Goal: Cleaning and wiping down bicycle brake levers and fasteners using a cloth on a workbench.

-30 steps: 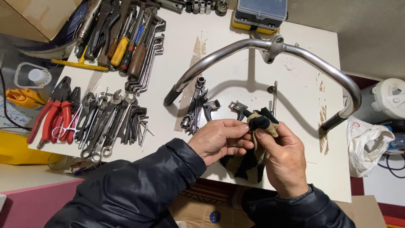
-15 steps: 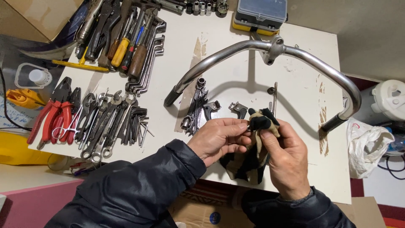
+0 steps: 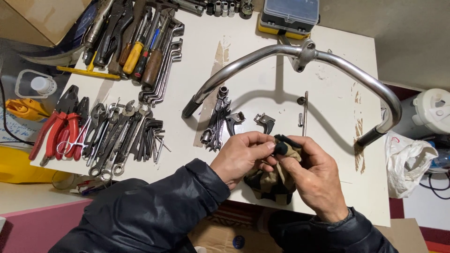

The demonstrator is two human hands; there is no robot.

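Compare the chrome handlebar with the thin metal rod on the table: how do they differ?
The handlebar is a thick curved tube spanning much of the table; the rod is thin, short and straight. The handlebar has a clamp at its middle and dark ends; the rod looks plain. The rod lies inside the handlebar's curve, nearer the hands. Both are bare shiny metal, untouched.

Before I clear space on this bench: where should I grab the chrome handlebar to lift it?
Probably at the centre clamp of the chrome handlebar, coming from above. The bar lies flat on the white table, its curved arms spread to either side, so a mid-point hold should balance it. Both rubber-tipped ends would likely tip it.
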